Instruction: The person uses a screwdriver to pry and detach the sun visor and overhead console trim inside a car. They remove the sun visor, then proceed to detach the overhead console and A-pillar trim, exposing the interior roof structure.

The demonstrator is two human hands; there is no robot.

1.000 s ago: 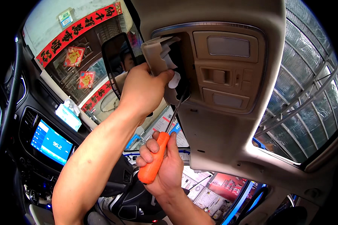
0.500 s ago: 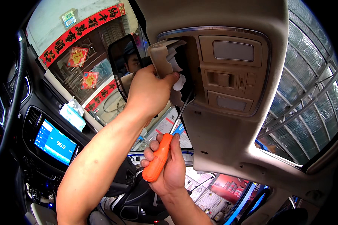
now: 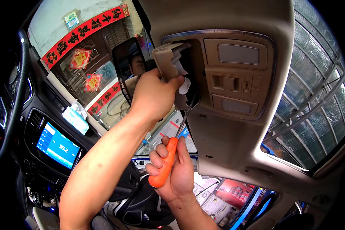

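My left hand grips a beige plastic trim cover that hangs partly pulled away at the left of the overhead console; a white flexible piece shows beside my thumb. My right hand is closed round the orange handle of a screwdriver. Its metal shaft points up into the dark opening beside the cover, where the tip is hidden.
The rear-view mirror is just left of my left hand. A windscreen, lit dashboard screen, tissue pack and steering wheel are at the left. A sunroof is at the right, beside the beige headliner.
The view has shifted, with the scene lying slightly right and lower in the picture. Both hands keep their grips; the screwdriver has moved slightly rightward in the picture.
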